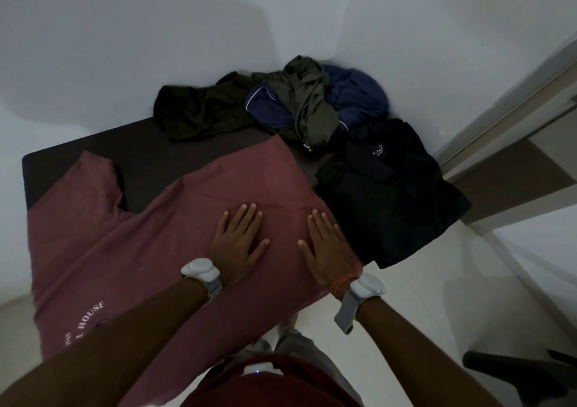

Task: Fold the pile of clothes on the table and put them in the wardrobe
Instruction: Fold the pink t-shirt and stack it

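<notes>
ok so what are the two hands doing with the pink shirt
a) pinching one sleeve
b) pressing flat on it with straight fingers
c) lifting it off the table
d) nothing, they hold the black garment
b: the left hand and right hand lie flat, fingers straight, on the pink shirt, which is spread on the table.

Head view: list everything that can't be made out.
- Print on the pink T-shirt: partly covered by the left forearm; only "HOUSE" reads.
- Label on the black garment: too small to read.
- Garment count in the clothes pile: tangled, unclear.
- Wardrobe: none identifiable in frame.
</notes>
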`<state>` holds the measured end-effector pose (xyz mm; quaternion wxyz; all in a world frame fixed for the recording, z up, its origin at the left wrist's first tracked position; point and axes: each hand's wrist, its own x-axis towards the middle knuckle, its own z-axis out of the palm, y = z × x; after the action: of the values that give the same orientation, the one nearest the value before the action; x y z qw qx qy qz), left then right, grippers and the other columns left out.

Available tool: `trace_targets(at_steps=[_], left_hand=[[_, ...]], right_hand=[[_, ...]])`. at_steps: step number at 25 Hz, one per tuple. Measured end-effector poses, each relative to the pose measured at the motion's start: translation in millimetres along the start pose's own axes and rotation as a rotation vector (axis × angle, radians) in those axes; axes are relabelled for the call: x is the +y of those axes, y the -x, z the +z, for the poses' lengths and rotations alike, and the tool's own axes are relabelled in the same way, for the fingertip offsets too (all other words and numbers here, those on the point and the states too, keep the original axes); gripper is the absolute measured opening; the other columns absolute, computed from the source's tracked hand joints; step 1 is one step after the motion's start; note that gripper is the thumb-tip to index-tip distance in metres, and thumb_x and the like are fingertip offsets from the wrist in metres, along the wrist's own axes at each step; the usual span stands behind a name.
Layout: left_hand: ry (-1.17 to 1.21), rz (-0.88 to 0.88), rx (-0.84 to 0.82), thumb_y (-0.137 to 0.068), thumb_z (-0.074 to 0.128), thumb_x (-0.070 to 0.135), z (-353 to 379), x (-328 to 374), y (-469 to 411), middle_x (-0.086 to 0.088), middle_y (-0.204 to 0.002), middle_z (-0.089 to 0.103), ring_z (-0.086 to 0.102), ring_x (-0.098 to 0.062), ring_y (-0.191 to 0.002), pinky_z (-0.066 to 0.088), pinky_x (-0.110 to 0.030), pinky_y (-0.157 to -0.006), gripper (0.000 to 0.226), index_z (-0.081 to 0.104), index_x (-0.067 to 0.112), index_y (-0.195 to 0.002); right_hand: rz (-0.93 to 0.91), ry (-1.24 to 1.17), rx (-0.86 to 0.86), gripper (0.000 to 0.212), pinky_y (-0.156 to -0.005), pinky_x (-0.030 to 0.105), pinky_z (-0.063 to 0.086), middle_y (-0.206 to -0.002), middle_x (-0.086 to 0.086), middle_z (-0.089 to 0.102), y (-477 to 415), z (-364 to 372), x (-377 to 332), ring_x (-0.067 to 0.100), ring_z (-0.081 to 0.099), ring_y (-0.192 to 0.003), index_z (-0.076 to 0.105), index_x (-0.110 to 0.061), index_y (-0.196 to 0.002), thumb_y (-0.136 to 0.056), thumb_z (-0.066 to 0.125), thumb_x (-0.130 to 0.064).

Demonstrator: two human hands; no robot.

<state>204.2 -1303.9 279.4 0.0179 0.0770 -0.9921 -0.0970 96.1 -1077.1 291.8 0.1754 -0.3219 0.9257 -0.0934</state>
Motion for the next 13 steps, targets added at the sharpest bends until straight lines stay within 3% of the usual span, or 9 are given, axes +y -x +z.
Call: trace_targets(at_steps=[5, 9, 13], left_hand=[[0.02, -0.142, -0.037, -0.097, 0.028, 0.061, -13.5, -13.8, -30.8, -0.008, -0.159, 0.039, 0.033, -0.03, -0.148, 0.027, -0.058, -0.116, 0.071, 0.048, 0.017, -0.149], [0.051, -0.169, -0.052, -0.094, 0.022, 0.064, -17.9, -18.5, -55.2, -0.006, -0.158, 0.041, 0.034, -0.028, -0.147, 0.025, -0.056, -0.117, 0.077, 0.044, 0.017, -0.151], [0.036, -0.154, -0.108, -0.095, 0.019, 0.064, -13.9, -22.6, -73.2, -0.004, -0.163, 0.032, 0.025, -0.027, -0.152, 0.021, -0.06, -0.117, 0.077, 0.041, 0.018, -0.153]], right_hand=[[-0.032, -0.02, 0.231, 0.059, -0.126, 0.038, 0.006, -0.16, 0.012, 0.036, -10.8, -6.6, -15.6, 0.026, 0.029, -0.15, 0.039, -0.009, -0.153, -0.105, 0.03, -0.042], [-0.138, -0.098, 0.242, 0.062, -0.126, 0.042, 0.011, -0.167, 0.01, 0.02, -33.9, -7.4, -24.6, 0.023, 0.015, -0.155, 0.027, -0.012, -0.159, -0.105, 0.032, -0.043], [-0.143, -0.159, 0.082, 0.068, -0.127, 0.043, 0.01, -0.168, 0.007, 0.015, -67.3, -16.7, -29.6, 0.021, 0.009, -0.156, 0.021, -0.012, -0.16, -0.103, 0.019, -0.05]])
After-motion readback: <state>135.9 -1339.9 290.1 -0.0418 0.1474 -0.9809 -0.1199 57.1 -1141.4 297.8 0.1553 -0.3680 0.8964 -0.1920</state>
